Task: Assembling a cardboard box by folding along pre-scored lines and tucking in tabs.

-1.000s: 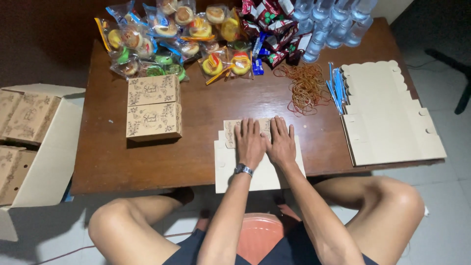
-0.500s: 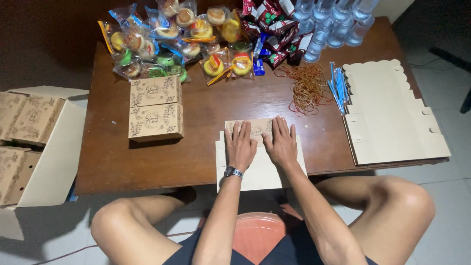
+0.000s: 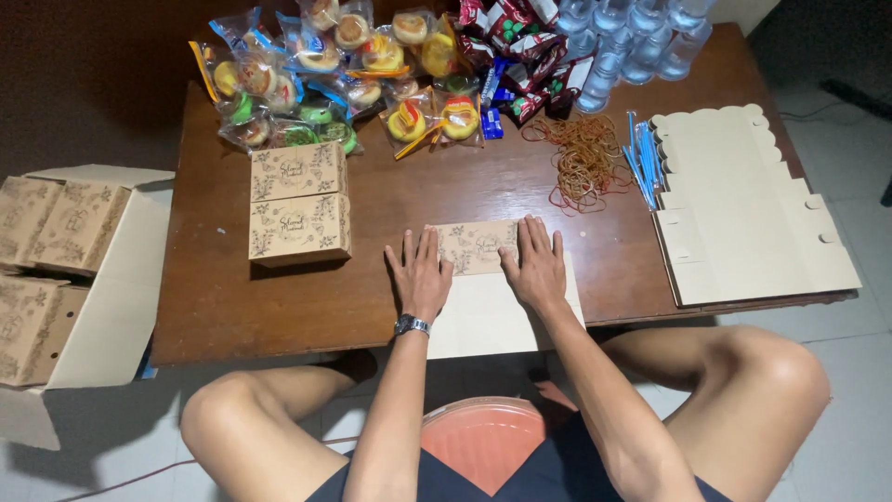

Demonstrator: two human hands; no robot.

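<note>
Hands flat on flat cardboard box blank (image 3: 483, 297) at bench (image 3: 223, 307) near edge, centre, blank overhanging that edge. Left hand (image 3: 420, 277) and right hand (image 3: 536, 270) fingers spread, pressing, gripping nothing. Two folded boxes (image 3: 299, 204) toward left edge. Stack of blanks (image 3: 743, 214) at right edge. Rubber bands (image 3: 581, 163) and snack packs (image 3: 353, 65) along far edge.

Two folded kraft boxes (image 3: 299, 214) stand side by side on the tabletop (image 3: 223, 307), and one flat box blank (image 3: 483, 279) lies under two hands, left hand (image 3: 420, 277) and right hand (image 3: 537, 270). One stack of unfolded blanks (image 3: 743, 209) sits at the right. One open carton (image 3: 102, 307) stands on the floor; its boxes, the snack packets, rubber bands and water cups are too heaped to count.
</note>
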